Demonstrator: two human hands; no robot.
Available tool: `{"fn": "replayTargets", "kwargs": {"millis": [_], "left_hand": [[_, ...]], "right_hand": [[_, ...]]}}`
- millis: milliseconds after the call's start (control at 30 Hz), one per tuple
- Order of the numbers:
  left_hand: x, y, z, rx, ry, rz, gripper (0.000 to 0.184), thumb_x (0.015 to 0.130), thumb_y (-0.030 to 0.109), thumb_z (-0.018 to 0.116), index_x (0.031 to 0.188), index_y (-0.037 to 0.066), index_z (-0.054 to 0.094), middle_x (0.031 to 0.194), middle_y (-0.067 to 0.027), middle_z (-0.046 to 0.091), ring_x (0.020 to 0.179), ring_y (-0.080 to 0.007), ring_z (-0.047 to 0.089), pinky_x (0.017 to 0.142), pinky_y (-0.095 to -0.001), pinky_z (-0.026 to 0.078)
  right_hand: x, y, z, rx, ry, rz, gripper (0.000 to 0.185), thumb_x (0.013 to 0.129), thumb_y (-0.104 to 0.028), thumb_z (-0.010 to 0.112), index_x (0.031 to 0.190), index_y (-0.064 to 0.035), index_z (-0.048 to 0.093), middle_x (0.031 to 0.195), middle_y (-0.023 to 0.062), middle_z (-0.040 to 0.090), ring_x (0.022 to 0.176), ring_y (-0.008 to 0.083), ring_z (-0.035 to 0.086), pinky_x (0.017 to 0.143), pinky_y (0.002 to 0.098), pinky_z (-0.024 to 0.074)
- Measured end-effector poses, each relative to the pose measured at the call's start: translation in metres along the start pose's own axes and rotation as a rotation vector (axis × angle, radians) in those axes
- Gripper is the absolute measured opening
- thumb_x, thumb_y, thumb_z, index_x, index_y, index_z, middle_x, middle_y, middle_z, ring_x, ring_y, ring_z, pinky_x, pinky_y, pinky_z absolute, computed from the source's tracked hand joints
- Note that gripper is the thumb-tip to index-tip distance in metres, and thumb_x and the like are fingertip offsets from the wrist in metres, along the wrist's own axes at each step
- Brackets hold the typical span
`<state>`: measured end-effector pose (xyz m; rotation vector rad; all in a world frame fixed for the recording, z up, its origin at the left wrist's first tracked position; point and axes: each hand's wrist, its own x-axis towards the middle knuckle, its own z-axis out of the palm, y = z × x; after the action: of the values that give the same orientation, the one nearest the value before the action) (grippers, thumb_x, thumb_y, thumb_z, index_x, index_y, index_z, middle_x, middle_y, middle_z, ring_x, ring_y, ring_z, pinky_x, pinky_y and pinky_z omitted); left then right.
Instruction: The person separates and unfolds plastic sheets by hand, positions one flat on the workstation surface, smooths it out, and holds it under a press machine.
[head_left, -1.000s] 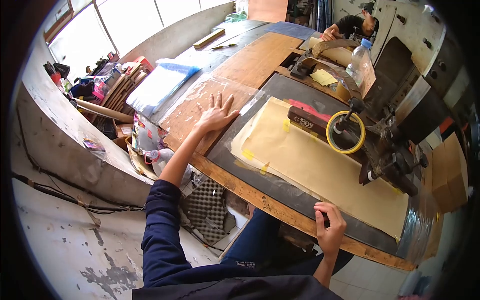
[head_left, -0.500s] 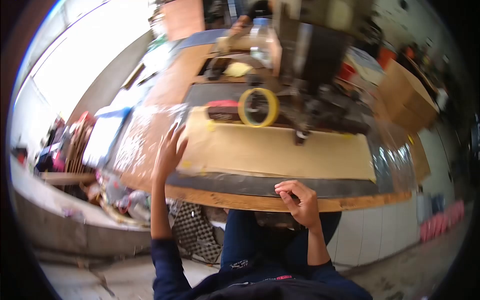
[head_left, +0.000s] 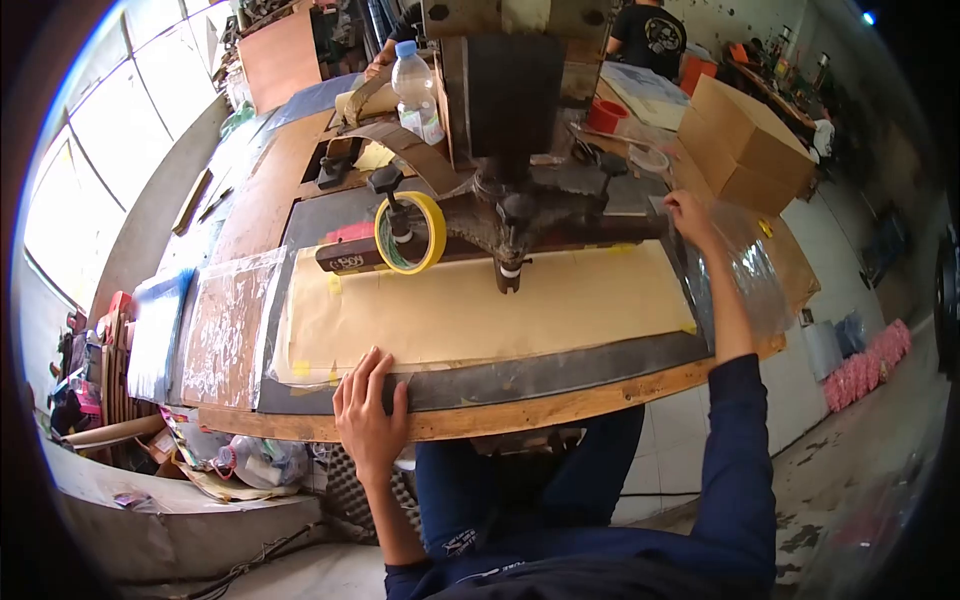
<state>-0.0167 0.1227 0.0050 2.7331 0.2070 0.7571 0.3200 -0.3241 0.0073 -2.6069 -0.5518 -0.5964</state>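
Observation:
My left hand [head_left: 370,410] lies with its fingers spread at the table's front edge, fingertips by the lower edge of the tan paper sheet [head_left: 470,315]. The paper lies on a dark board [head_left: 560,370], with bits of yellow tape at its edges. My right hand [head_left: 690,215] is closed with bent fingers, beyond the paper's right end, near the upper part of a clear plastic sheet [head_left: 750,275]. What it pinches, if anything, is too small to tell. Behind the paper stands a dark machine head [head_left: 510,210], with a yellow tape roll [head_left: 437,235] hung on its left knob.
At the back are a water bottle [head_left: 415,95], a red cup [head_left: 605,116] and a cardboard box [head_left: 745,145] at right. More clear plastic [head_left: 230,330] covers the table's left side. A person in a dark shirt [head_left: 648,40] is in the background.
My left hand has come down from the paper's left end to the front edge. My right hand has moved from the front edge to the far right and closed. The camera view has shifted.

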Motion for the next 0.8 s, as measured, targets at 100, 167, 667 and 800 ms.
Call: {"fn": "replayTargets", "kwargs": {"millis": [100,167,667,800], "left_hand": [[-0.001,-0.001,-0.002,0.012,-0.006,0.029,0.031,0.079,0.019,0.056,0.109,0.01,0.056,0.119,-0.0068,0.053,0.112,-0.023,0.048,0.096,-0.0372,0.033],[-0.002,-0.001,-0.004,0.019,-0.002,0.017,0.03,0.079,0.019,0.056,0.108,0.01,0.057,0.119,-0.0066,0.053,0.112,-0.023,0.048,0.096,-0.037,0.033],[0.003,0.002,-0.001,-0.02,-0.006,-0.043,0.029,0.078,0.015,0.056,0.106,0.01,0.058,0.115,-0.0052,0.056,0.109,-0.0231,0.05,0.093,-0.0362,0.035],[0.002,0.001,-0.001,-0.025,0.003,-0.033,0.029,0.078,0.015,0.057,0.106,0.01,0.058,0.114,-0.0054,0.056,0.109,-0.0232,0.05,0.093,-0.0362,0.034]], "right_hand": [[0.015,0.009,0.031,-0.017,0.059,-0.03,0.025,0.073,0.003,0.046,0.095,-0.0012,0.058,0.1,0.0162,0.057,0.091,0.0347,0.054,0.079,0.0382,0.0436],[0.012,0.002,0.04,-0.003,0.17,-0.012,0.036,0.068,0.007,0.045,0.099,-0.0023,0.059,0.105,0.0147,0.055,0.098,0.0345,0.051,0.085,0.0395,0.0409],[0.011,0.001,0.036,-0.068,0.163,0.003,0.032,0.063,0.008,0.047,0.089,-0.0052,0.059,0.095,0.0121,0.054,0.094,0.0326,0.05,0.081,0.0394,0.0406],[0.008,-0.005,0.035,-0.05,0.184,0.026,0.032,0.064,0.008,0.046,0.091,-0.0047,0.06,0.094,0.0123,0.055,0.093,0.0322,0.051,0.079,0.039,0.0418]]}}
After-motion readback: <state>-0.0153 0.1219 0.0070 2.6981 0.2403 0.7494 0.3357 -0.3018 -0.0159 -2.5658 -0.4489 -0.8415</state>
